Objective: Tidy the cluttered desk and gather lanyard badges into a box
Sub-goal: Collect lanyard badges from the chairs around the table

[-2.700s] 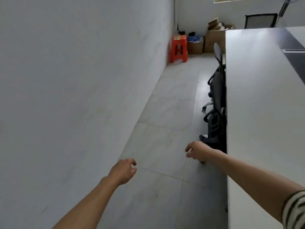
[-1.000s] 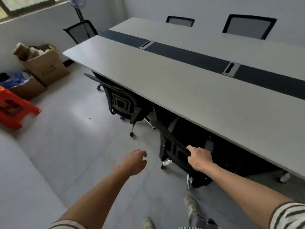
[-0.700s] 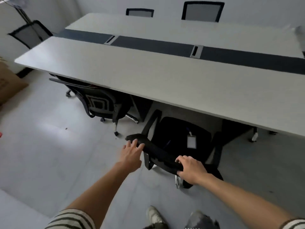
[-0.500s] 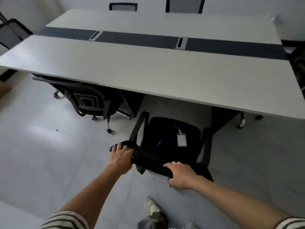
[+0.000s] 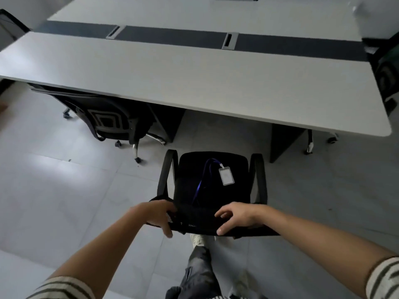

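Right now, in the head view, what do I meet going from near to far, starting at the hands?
Left hand and right hand gripping the chair back → lanyard badge on the seat → desk → its dark centre strip.

A badge [image 5: 226,176] in a pale, clear-fronted holder lies flat on the black seat of a chair [image 5: 190,169] at centre frame, its blue lanyard [image 5: 199,186] trailing toward the lower left. The long grey desk [image 5: 194,83], split by a dark strip, fills the upper frame.
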Motion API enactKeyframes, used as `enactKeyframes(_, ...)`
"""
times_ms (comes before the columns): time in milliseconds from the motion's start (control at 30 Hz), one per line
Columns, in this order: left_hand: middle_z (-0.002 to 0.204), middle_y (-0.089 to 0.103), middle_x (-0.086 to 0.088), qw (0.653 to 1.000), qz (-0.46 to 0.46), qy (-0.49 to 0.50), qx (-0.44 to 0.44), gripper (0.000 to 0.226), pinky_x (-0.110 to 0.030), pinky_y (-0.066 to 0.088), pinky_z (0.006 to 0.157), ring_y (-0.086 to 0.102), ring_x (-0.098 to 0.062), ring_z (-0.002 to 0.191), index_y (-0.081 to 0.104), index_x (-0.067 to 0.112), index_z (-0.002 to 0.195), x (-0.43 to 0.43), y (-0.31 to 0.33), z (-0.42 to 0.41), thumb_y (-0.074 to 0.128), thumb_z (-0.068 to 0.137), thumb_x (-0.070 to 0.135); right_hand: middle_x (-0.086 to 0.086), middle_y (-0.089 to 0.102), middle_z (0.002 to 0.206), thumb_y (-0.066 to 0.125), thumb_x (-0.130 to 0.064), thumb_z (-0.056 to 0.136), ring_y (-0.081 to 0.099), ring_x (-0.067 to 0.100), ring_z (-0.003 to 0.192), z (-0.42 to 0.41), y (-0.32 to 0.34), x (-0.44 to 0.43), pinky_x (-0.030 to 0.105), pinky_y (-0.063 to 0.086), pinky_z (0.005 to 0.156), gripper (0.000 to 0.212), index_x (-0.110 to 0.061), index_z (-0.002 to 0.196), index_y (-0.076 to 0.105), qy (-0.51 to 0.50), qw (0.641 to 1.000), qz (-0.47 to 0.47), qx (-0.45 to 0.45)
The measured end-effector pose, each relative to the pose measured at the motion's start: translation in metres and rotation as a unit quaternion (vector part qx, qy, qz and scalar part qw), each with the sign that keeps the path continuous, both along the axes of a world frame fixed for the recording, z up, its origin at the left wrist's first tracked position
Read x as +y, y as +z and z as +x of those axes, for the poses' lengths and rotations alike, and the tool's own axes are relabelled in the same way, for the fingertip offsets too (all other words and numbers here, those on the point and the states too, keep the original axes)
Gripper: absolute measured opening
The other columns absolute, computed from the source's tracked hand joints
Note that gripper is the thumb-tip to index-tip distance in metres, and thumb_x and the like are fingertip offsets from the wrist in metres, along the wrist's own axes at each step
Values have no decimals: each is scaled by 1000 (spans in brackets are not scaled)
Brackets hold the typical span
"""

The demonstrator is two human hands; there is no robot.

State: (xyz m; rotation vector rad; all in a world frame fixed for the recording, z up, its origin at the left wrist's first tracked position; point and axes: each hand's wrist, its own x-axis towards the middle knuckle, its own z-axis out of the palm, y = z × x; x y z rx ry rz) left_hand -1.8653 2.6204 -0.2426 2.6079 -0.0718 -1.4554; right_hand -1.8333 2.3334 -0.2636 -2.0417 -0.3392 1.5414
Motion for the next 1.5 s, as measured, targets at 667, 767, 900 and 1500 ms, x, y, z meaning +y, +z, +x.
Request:
enactKeyframes(667,124,44,-14,952,40,269,-137,44,-44,42,90,48,-37,115,40,15,132,95,-206,220,49,92,32,5,63,118,68,-32,85,60,25,105,214,-213,35,30,47,81,36,-21,119,61,-263,928,-250,-89)
enactKeyframes(767,124,44,-16,941,21,293,-171,48,-46,40,88,48,-40,112,32,17,136,100,-241,227,44,93,35,7,64,119,64,-30,86,61,28,103,232,-245,40,28,43,74,36,-21,121,59,-263,916,-277,-122)
enactKeyframes(900,127,45,-15,914,-1,342,-216,62,-39,37,72,56,-42,100,7,24,151,88,-292,223,37,99,38,11,61,120,64,-34,87,60,32,104,248,-309,50,33,48,75,49,-19,131,48,-267,902,-308,-138)
enactKeyframes(1500,123,42,-10,910,14,302,-283,62,-40,43,71,54,-35,98,9,24,152,80,-314,232,36,99,39,9,67,108,47,-18,94,63,31,91,226,-334,66,33,46,66,21,-24,111,58,-266,910,-266,-173)
